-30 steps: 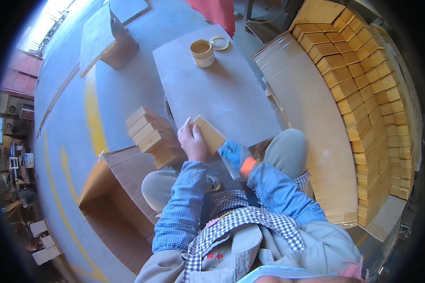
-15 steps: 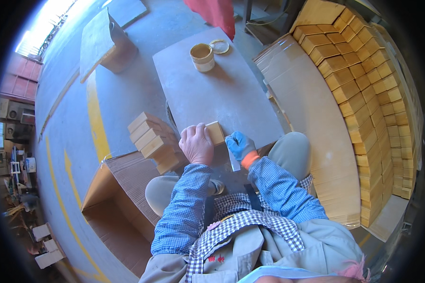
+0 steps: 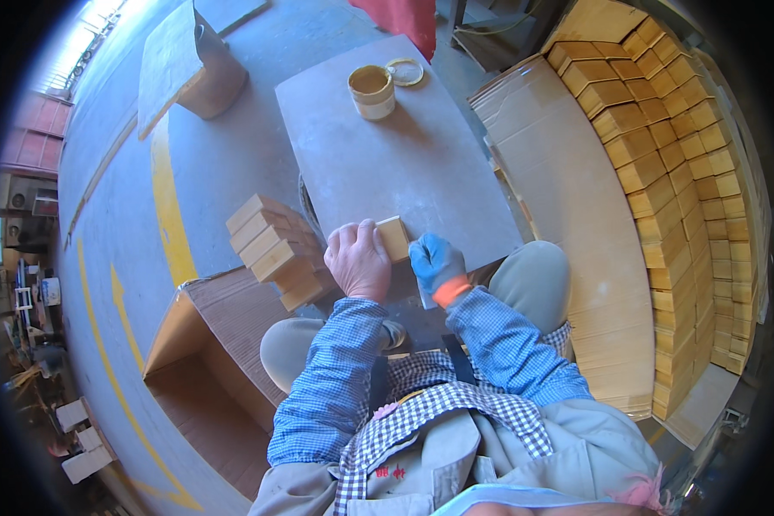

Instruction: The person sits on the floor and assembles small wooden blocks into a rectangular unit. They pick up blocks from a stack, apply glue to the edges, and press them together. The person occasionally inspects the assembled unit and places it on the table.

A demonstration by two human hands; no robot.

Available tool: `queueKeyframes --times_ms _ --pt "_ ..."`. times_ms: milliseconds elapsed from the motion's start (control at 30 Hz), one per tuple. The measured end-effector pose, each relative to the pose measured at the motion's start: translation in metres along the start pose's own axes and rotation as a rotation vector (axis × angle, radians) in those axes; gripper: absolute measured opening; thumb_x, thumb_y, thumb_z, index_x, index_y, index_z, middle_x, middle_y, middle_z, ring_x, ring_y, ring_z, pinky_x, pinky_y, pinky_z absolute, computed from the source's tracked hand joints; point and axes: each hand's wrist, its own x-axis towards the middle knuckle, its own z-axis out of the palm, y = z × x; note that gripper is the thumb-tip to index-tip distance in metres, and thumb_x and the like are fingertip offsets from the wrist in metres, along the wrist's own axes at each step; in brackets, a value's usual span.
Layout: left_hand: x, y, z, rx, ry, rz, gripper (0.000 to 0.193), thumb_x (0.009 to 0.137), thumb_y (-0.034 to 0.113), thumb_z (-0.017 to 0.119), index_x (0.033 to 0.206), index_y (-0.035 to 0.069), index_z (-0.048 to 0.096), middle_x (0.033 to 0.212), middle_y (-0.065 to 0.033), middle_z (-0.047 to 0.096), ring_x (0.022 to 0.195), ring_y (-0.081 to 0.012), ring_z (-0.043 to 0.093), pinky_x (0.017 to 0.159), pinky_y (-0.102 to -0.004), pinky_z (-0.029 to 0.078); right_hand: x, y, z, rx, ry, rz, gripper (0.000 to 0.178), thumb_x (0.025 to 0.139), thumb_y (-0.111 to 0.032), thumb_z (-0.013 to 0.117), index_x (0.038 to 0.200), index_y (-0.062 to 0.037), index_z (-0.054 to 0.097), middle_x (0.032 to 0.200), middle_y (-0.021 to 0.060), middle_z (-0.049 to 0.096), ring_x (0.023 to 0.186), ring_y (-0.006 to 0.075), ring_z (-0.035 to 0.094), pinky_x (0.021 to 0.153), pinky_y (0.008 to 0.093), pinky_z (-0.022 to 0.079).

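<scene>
left hand (image 3: 358,261): clamped on wooden block (image 3: 395,238), likely so it won't slip | right hand (image 3: 438,263): curled round pale strip (image 3: 426,300), beside block | open tub (image 3: 374,104): beyond block, maybe for room

Two hands are here, one bare left hand (image 3: 357,261) and one gloved right hand (image 3: 437,262), with one held wooden block (image 3: 395,239) and one pale flat strip (image 3: 426,299). One desk (image 3: 387,168) carries one open tub (image 3: 374,107) and one round lid (image 3: 407,71). There are one open cardboard box (image 3: 236,331), one pile of several blocks (image 3: 271,249), partly hidden, and one cardboard carton (image 3: 568,228) with dozens of stacked blocks (image 3: 658,185), too overlapped for an exact count.
</scene>
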Motion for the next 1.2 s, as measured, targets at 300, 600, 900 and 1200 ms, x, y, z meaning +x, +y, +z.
queueKeyframes --times_ms 300,600,900,1200 --pt "0.002 0.001 -0.002 0.048 -0.028 0.003 0.020 0.100 0.029 0.055 0.110 0.018 0.069 0.109 -0.0034 0.064 0.113 -0.0280 0.056 0.094 -0.0453 0.043 0.030 -0.024 0.000 -0.047 0.157 -0.190 0.028 0.097 -0.033 0.059 0.086 -0.0069 0.060 0.081 0.0222 0.065 0.075 0.0429 0.064 0.068 0.0497 0.052" --pt "0.002 0.002 -0.006 -0.001 -0.032 0.018 0.015 0.096 0.025 0.060 0.106 0.017 0.068 0.106 -0.0042 0.064 0.112 -0.0281 0.056 0.097 -0.0471 0.041 0.056 0.000 0.006 0.221 -0.123 0.030 0.026 0.094 -0.032 0.066 0.085 -0.0079 0.064 0.077 0.0139 0.067 0.065 0.0269 0.060 0.067 0.0420 0.052" --pt "0.002 0.001 0.001 0.011 -0.029 -0.005 0.018 0.095 0.025 0.060 0.109 0.017 0.069 0.110 -0.0047 0.065 0.114 -0.0283 0.056 0.097 -0.0472 0.041 0.033 0.032 0.016 0.379 -0.264 0.192 0.025 0.096 -0.029 0.067 0.084 -0.0077 0.062 0.072 0.0033 0.059 0.067 0.0108 0.051 0.065 0.0338 0.050" --pt "0.002 0.002 -0.001 -0.009 -0.030 0.003 0.018 0.096 0.026 0.060 0.107 0.016 0.069 0.108 -0.0050 0.064 0.113 -0.0285 0.056 0.098 -0.0461 0.041 0.031 0.027 0.012 0.453 -0.276 0.116 0.022 0.097 -0.021 0.065 0.080 -0.0084 0.059 0.074 -0.0020 0.055 0.070 0.0081 0.049 0.062 0.0302 0.045"
